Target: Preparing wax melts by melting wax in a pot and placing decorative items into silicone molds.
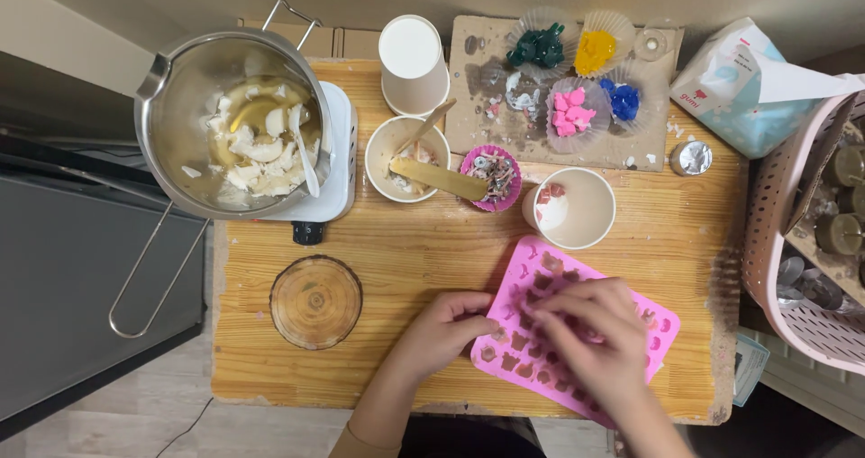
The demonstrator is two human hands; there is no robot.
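Leftmost, a steel pot (230,120) on a small white hotplate (333,174), half filled with pale wax chunks in yellowish melt, a white spoon (305,156) leaning inside. Just below, a round wooden coaster (315,302) flat on the wooden table (405,251). Further right, an upturned white paper cup (413,62); beneath it a second paper cup (401,156) with a wooden stick (431,123) inside and a flat gold blade (439,179) laid across its rim. Touching that blade's tip, a magenta cupcake liner (492,177) full of grey shavings.

Lower down, the left hand (441,327), fingers curled loosely, fingertips pressed against the left edge of a pink silicone mould (550,278), thumb tucked alongside. Nothing gripped in the palm as far as visible. The mould flat on the table near the front edge, tilted diagonally, small cavities partly filled. Over its middle, the right hand (590,332), fingers spread slightly and bent down onto the cavities; whether anything pinched between the fingertips, cannot tell.

Above the mould, a white cup (577,208) with pink and white bits. Behind, a stained board (487,89) with clear liners of green, yellow, pink and blue pieces. Farther right, a small foil cup (691,158), a light blue tissue pack (748,98), a pink perforated basket (793,242).
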